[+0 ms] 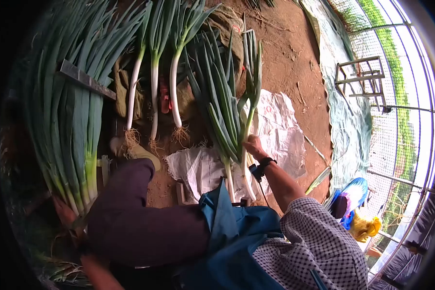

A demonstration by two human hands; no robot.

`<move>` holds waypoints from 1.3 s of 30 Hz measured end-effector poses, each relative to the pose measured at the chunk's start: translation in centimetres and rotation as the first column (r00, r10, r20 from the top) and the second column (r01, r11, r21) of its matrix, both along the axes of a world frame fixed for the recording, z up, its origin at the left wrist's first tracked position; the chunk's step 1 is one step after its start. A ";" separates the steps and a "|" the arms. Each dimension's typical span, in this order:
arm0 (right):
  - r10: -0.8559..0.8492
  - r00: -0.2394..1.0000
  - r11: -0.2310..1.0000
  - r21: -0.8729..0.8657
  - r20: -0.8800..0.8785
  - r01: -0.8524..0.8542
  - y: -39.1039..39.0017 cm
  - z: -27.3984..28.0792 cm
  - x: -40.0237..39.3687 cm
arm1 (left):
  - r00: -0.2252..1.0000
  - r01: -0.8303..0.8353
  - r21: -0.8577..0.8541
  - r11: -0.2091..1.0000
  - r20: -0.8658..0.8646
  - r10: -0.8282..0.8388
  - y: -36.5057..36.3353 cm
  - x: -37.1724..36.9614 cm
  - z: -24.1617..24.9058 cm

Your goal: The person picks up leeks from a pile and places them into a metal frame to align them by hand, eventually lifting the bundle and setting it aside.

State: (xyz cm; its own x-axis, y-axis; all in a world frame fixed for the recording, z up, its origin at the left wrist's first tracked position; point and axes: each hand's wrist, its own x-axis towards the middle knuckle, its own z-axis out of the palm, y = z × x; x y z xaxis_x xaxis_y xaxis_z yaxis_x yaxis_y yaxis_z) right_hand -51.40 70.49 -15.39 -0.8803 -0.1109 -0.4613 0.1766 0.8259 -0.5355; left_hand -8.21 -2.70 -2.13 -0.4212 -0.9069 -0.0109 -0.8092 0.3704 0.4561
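My right hand is closed round the pale stem of a leek, which lies among other trimmed leeks on a white woven sack. At the lower left, my left hand is beside the white-green bases of a big bundle of leeks. Its fingers are dim and partly hidden, so I cannot make out their grip. Several leeks with hairy roots lie between the two groups, their roots toward me.
A flat metal bar crosses the big bundle. Brown sacking lies under the rooted leeks, near my shoe. Bare soil runs beyond the white sack. Pale sheeting, a metal frame and mesh are at the right.
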 end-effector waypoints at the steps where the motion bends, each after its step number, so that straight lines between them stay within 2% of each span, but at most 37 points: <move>1: -0.010 0.999 1.000 0.002 0.034 0.010 0.1 0.3 -0.1 | 0.999 0.030 -0.050 0.998 0.024 -0.029 -0.1 0.2 -0.1; 2: -0.016 0.998 1.000 0.005 0.064 0.015 0.3 0.8 -0.4 | 0.998 0.056 -0.098 0.994 0.047 -0.052 -0.1 0.5 -0.4; 3: -0.125 0.974 0.953 -0.249 0.190 0.171 -0.4 2.7 -0.3 | 0.998 0.037 -0.094 0.995 0.063 -0.031 -0.3 0.9 -0.8; 4: -0.194 0.921 0.820 -0.459 0.339 0.342 -0.8 4.8 -0.3 | 0.997 0.026 -0.087 0.996 0.079 -0.019 -0.9 1.3 -1.5; 5: -0.170 0.918 0.747 -0.561 0.359 0.358 -1.1 7.0 -0.3 | 0.995 0.024 -0.076 0.997 0.099 -0.016 -1.4 1.5 -2.3; 6: -0.177 0.921 0.755 -0.552 0.348 0.353 -1.2 8.3 -0.7 | 0.995 0.023 -0.125 0.992 0.101 -0.010 -1.7 1.6 -3.3; 8: -0.173 0.933 0.659 -0.667 0.316 0.348 -2.0 11.3 -1.2 | 0.995 0.009 -0.232 0.973 0.102 0.015 -2.6 2.2 -5.1; 10: -0.104 0.950 0.582 -0.756 0.295 0.298 -2.9 14.0 -2.2 | 0.916 0.330 -0.359 0.873 0.346 -0.204 -4.7 4.4 -6.6; 12: -0.022 0.951 0.472 -0.835 0.309 0.282 -4.5 16.7 -3.6 | 0.894 0.395 -0.427 0.813 0.383 -0.233 -4.1 4.4 -8.3; 13: 0.076 0.964 0.393 -0.896 0.254 0.205 -6.0 18.8 -4.5 | 0.920 0.362 -0.483 0.797 0.323 -0.222 -2.8 3.7 -8.8; 14: 0.089 0.967 0.452 -0.874 0.240 0.175 -7.3 21.6 -5.5 | 0.941 0.327 -0.535 0.779 0.261 -0.216 -1.5 3.4 -9.6; 15: 0.194 0.975 0.392 -0.920 0.106 0.022 -9.2 24.8 -6.0 | 0.964 0.223 -0.422 0.879 0.230 -0.134 1.7 0.9 -5.1; 16: 0.237 0.961 0.496 -0.833 -0.141 -0.244 -10.8 27.1 -7.5 | 0.975 0.103 -0.307 0.946 0.217 -0.036 5.4 -2.0 -0.3; 17: 0.251 0.964 0.570 -0.790 -0.093 -0.225 -9.7 26.2 -12.9 | 0.968 0.111 -0.494 0.862 0.249 0.018 4.5 -1.4 -3.4; 18: 0.267 0.916 0.723 -0.566 -0.299 -0.396 -13.0 31.9 -11.1 | 0.960 0.104 -0.662 0.742 0.261 0.098 4.0 -1.3 -5.8; 19: 0.468 0.706 0.754 -0.177 -0.531 -0.633 -12.8 31.7 -15.1 | 0.986 -0.045 -0.646 0.762 0.092 0.136 5.7 -3.2 -2.3; 20: 0.479 0.635 0.733 -0.121 -0.606 -0.670 -15.1 33.5 -15.0 | 0.939 -0.014 -0.515 0.857 0.287 0.187 6.2 -4.2 -0.5; 21: 0.484 0.556 0.715 -0.060 -0.676 -0.696 -17.5 35.1 -15.0 | 0.974 -0.120 -0.470 0.874 0.117 0.196 7.1 -5.0 1.4; 22: 0.539 0.420 0.672 0.072 -0.730 -0.737 -19.3 36.0 -15.4 | 0.977 -0.213 -0.405 0.889 -0.072 0.201 7.9 -5.8 2.9; 24: 0.632 0.466 0.724 0.258 -0.619 -0.640 -20.7 34.3 -20.1 | 0.972 -0.234 -0.385 0.893 -0.117 0.204 8.2 -6.2 3.5; 25: 0.414 0.576 0.714 -0.141 -0.705 -0.686 -23.7 34.8 -17.3 | 0.968 -0.245 -0.376 0.894 -0.136 0.209 8.3 -6.0 3.5; 28: 0.281 0.582 0.656 -0.289 -0.763 -0.697 -26.8 35.2 -20.1 | 0.954 -0.301 -0.551 0.779 -0.168 0.250 8.6 -6.1 3.2; 29: 0.256 0.647 0.630 -0.384 -0.718 -0.675 -27.7 35.6 -22.1 | 0.952 -0.306 -0.520 0.798 -0.175 0.251 8.7 -5.9 3.5; 30: 0.306 0.616 0.632 -0.329 -0.726 -0.702 -28.4 36.2 -25.1 | 0.950 -0.309 -0.489 0.815 -0.185 0.249 8.8 -5.8 4.0; 31: 0.284 0.585 0.603 -0.332 -0.760 -0.725 -30.5 37.9 -24.8 | 0.951 -0.305 -0.456 0.836 -0.199 0.238 9.1 -5.8 4.3; 32: 0.250 0.551 0.587 -0.328 -0.796 -0.740 -33.0 40.5 -24.6 | 0.947 -0.311 -0.345 0.886 -0.188 0.259 9.6 -5.7 5.1; 33: 0.269 0.442 0.590 -0.216 -0.856 -0.778 -36.1 43.0 -25.3 | 0.950 -0.295 -0.235 0.926 -0.179 0.257 10.0 -5.4 6.5; 34: 0.341 0.431 0.542 -0.200 -0.835 -0.816 -39.3 47.1 -21.3 | 0.956 -0.260 -0.132 0.956 -0.171 0.237 9.6 -5.5 7.3; 35: 0.478 0.358 0.469 -0.112 -0.802 -0.876 -42.8 51.6 -16.8 | 0.959 -0.260 -0.161 0.952 -0.159 0.235 9.4 -5.6 6.2; 36: 0.457 0.457 0.407 -0.278 -0.763 -0.870 -46.3 54.3 -11.0 | 0.959 -0.267 -0.191 0.945 -0.150 0.240 9.0 -5.7 5.3; 38: 0.755 0.377 0.278 -0.259 -0.536 -0.925 -49.5 52.4 -9.1 | 0.951 -0.305 -0.208 0.929 -0.118 0.285 8.8 -6.2 4.6; 39: 0.867 0.314 0.399 0.160 -0.388 -0.903 -50.1 50.5 -6.2 | 0.955 -0.288 -0.236 0.928 -0.135 0.263 8.6 -6.7 4.4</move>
State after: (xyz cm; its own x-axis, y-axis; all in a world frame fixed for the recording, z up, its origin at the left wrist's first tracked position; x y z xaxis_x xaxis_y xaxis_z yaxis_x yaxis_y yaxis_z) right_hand -57.65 20.43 35.08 -0.3115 -0.9455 -0.0951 -0.8475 0.3217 -0.4221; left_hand -14.88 5.90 2.31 -0.1416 -0.9551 0.2601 -0.8512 0.2516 0.4607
